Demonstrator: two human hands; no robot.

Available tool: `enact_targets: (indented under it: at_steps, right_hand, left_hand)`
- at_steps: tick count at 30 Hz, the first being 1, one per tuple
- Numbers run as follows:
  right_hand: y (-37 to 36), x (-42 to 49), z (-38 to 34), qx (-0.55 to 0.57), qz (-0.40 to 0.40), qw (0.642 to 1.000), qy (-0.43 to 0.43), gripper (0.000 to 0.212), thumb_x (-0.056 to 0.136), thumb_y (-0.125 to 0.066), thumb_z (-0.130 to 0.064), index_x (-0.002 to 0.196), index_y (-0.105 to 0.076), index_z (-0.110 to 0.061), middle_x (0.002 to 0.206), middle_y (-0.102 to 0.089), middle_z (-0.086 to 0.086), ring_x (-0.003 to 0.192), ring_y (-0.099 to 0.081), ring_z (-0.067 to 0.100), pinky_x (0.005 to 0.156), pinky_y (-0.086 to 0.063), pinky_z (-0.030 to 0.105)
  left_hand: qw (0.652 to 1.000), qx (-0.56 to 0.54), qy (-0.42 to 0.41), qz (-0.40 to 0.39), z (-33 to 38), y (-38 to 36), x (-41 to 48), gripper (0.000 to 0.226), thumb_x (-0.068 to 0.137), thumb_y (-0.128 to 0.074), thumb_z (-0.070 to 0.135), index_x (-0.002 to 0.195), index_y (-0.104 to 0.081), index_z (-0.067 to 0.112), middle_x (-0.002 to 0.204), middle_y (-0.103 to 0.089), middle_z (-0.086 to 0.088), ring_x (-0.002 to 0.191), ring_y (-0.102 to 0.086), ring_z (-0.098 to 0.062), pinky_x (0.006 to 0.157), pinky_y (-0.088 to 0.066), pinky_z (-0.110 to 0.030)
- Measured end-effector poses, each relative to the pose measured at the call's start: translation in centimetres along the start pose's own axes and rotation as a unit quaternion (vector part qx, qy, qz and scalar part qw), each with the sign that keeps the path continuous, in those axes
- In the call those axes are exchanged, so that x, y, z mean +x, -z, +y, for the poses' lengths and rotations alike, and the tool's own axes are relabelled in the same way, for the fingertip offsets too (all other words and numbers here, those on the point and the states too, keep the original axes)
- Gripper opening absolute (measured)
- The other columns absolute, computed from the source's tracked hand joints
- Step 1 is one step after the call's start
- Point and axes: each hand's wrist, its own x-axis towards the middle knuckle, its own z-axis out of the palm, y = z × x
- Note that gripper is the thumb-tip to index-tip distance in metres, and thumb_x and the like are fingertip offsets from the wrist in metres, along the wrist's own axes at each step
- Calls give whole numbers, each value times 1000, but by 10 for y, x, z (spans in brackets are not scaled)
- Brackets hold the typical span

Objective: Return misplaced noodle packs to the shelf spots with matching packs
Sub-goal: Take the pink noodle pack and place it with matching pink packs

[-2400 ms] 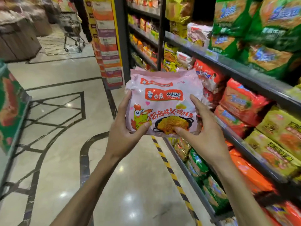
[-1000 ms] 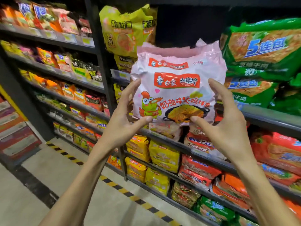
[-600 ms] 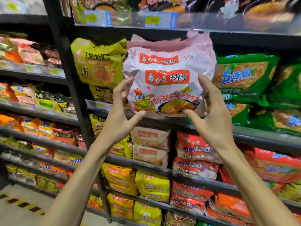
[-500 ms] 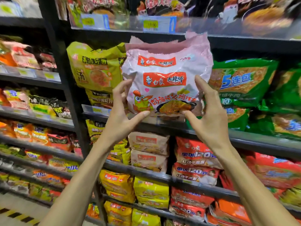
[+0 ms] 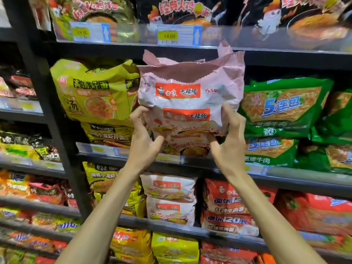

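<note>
I hold a pink noodle pack with red labels upright at the shelf's front, between yellow packs and green packs. My left hand grips its lower left edge, thumb in front. Gripping the lower right edge is my right hand. The pack's bottom sits over another pink pack lying on the shelf ledge. Two more matching pink packs are stacked one shelf lower.
The shelf above carries black packs behind price tags; its underside is just over the held pack's crumpled top. Red packs fill the lower right. A black upright post divides the shelving at left.
The pink pack has moved up and forward into the gap between the yellow and green packs, and both hands have slid down to its lower corners. The view has come closer.
</note>
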Motion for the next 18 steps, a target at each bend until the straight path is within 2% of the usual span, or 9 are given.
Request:
enact_targets:
  at_steps: [2, 4, 5, 8, 10, 13, 15, 17, 18]
  right_hand:
    - [-6, 3, 4, 10, 9, 1000, 10, 109, 71, -70, 18, 144, -21, -46, 134, -38, 9, 85, -41, -2, 63, -47, 24]
    - [-11, 6, 8, 19, 14, 1000, 14, 110, 70, -69, 21, 144, -21, -44, 136, -37, 9, 90, -42, -11, 65, -42, 9]
    - [-13, 7, 9, 20, 14, 1000, 15, 110, 70, -67, 22, 144, -21, -44, 136, -36, 10, 91, -42, -12, 65, -40, 8]
    - [-20, 10, 12, 30, 7, 1000, -1, 109, 70, -61, 24, 146, -21, -43, 139, -36, 14, 85, -42, -11, 59, -42, 18]
    - [-23, 13, 13, 39, -4, 999, -17, 105, 74, -60, 21, 150, -22, -41, 142, -36, 11, 89, -46, -14, 63, -48, 23]
    - [-25, 16, 14, 20, -13, 999, -26, 102, 78, -59, 15, 153, -20, -41, 142, -39, 6, 82, -46, 0, 65, -52, 31]
    - [-25, 18, 14, 11, -11, 1000, -22, 98, 81, -61, 13, 155, -21, -37, 143, -41, 2, 91, -46, -3, 71, -52, 29]
    - [-25, 23, 15, 12, -7, 1000, -22, 91, 85, -65, 8, 156, -24, -31, 146, -41, -9, 109, -44, -12, 88, -47, 18]
    - [-25, 27, 15, 15, -4, 1000, -26, 88, 86, -67, 4, 157, -26, -29, 145, -39, -17, 119, -39, -17, 96, -41, 12]
  left_hand:
    - [1000, 10, 7, 2, -6, -6, 2, 75, 80, -66, -17, 123, -22, 26, 119, -42, 11, 105, -56, -15, 86, -49, -25]
    - [1000, 12, 5, 10, -11, -10, 4, 76, 80, -68, -15, 123, -23, 28, 120, -42, 13, 105, -56, -17, 87, -50, -24]
    - [1000, 14, 3, 14, -13, -11, 6, 76, 80, -69, -16, 123, -24, 29, 121, -41, 11, 106, -56, -18, 89, -50, -24]
    - [999, 21, 5, 26, -12, -16, 10, 78, 77, -65, -18, 121, -25, 32, 125, -43, -2, 109, -54, -22, 93, -50, -28]
    - [999, 24, 1, 29, -12, -19, 14, 77, 77, -63, -17, 122, -26, 33, 129, -42, -13, 113, -53, -27, 95, -48, -32]
    - [1000, 21, -2, 18, -13, -18, 18, 75, 81, -66, -13, 126, -26, 32, 134, -44, -19, 120, -56, -29, 98, -51, -34]
    - [1000, 26, 1, 6, -16, -17, 20, 74, 84, -68, -9, 130, -25, 30, 135, -46, -18, 120, -57, -27, 97, -52, -31]
    - [999, 39, 10, -2, -16, -18, 24, 73, 87, -71, -2, 138, -24, 21, 140, -45, -14, 119, -57, -25, 93, -48, -18]
    - [999, 45, 11, -1, -15, -18, 27, 73, 88, -72, 2, 142, -25, 17, 146, -43, -10, 124, -55, -22, 94, -45, -15]
